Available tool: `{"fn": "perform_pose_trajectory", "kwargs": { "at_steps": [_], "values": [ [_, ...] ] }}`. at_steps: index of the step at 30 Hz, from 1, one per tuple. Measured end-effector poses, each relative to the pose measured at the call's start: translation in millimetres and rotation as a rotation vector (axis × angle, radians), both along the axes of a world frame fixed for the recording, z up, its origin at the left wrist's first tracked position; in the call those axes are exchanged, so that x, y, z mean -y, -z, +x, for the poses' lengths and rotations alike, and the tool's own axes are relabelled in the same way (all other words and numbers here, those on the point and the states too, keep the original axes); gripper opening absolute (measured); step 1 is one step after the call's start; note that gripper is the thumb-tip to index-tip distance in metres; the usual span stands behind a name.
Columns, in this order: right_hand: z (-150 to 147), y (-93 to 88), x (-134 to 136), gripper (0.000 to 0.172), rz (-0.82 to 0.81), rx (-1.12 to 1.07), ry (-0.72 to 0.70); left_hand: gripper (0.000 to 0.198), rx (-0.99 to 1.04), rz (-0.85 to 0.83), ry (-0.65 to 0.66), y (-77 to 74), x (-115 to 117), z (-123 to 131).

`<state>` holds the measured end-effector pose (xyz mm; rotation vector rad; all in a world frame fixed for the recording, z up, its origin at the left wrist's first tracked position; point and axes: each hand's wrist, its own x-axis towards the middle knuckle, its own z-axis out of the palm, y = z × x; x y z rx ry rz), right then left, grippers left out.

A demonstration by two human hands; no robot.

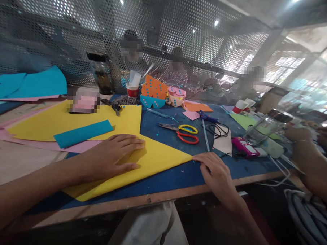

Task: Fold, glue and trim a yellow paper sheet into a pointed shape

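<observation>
My left hand [115, 156] lies open, palm down, with its fingers spread on a folded sheet of yellow paper [162, 155]. The paper tapers to a sharp point on the right. At that point my right hand [214, 171] grips the tip between thumb and fingers; the thumb is partly hidden. Just beyond my left hand rests a blue paper strip [83, 132] on a larger yellow sheet [44, 122]. Scissors [183, 130] with one yellow and one red handle lie behind the folded paper.
A glue gun [208, 118] with a black cord, a pink device [245, 147] and a glass jar [264, 128] stand right. Behind are orange paper pieces [154, 87], a paper cup [132, 90] and a dark-lidded bottle [102, 74]. A co-worker's arm [308, 161] reaches in at right.
</observation>
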<state>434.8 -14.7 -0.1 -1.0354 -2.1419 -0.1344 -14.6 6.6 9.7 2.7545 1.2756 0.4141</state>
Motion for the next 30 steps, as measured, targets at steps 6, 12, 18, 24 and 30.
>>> {"fn": "perform_pose_trajectory", "kwargs": {
  "at_steps": [6,12,18,24,30],
  "values": [
    [-0.6,-1.3,0.8,0.046,-0.014,0.008,0.011,0.08,0.011,-0.008,-0.02,4.4,-0.3,-0.2],
    [-0.4,-1.2,1.9,0.048,-0.046,0.012,0.008,0.078,-0.002,-0.035,-0.037,-2.1,0.9,1.6],
    [-1.4,-1.8,1.6,0.045,-0.034,0.0,0.004,0.079,0.003,-0.04,-0.025,1.1,-0.7,-0.8],
    [-2.2,-5.7,2.2,0.046,-0.042,0.035,0.009,0.074,0.003,-0.062,-0.035,-0.2,1.2,-1.6],
    [-1.6,-4.8,2.3,0.049,-0.054,0.05,0.016,0.07,0.041,-0.057,-0.057,0.0,3.7,-0.1]
  ]
}}
